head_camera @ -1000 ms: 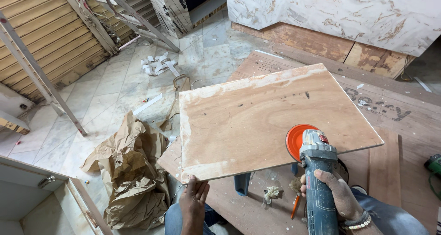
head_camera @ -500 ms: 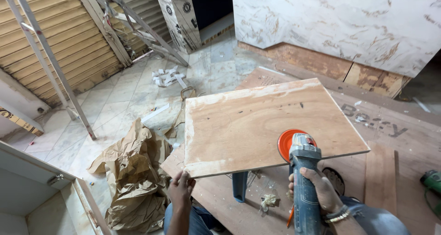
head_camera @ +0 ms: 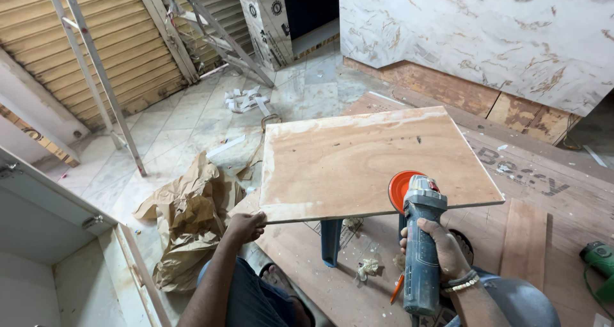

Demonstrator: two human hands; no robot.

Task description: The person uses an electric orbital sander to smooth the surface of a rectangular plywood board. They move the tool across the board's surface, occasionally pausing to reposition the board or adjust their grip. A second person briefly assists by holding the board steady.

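Closer now, grinder (head_camera: 422, 237) and orange disc (head_camera: 400, 187) meet the board's (head_camera: 364, 164) near edge.
Right hand (head_camera: 441, 247) grips the grinder; left hand (head_camera: 246, 226) clasps the board's corner.

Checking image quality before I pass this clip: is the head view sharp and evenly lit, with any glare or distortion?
Head view: sharp, even soft light, no harsh glare; plywood board, angle grinder and both hands, left hand, right hand, are crisp; wide-angle bending shows in the ladder at the left edge; shadows faint.

Bare forearms without sleeves, a beaded bracelet (head_camera: 462, 282) on the right wrist, dark blue trousers (head_camera: 256, 298) below.
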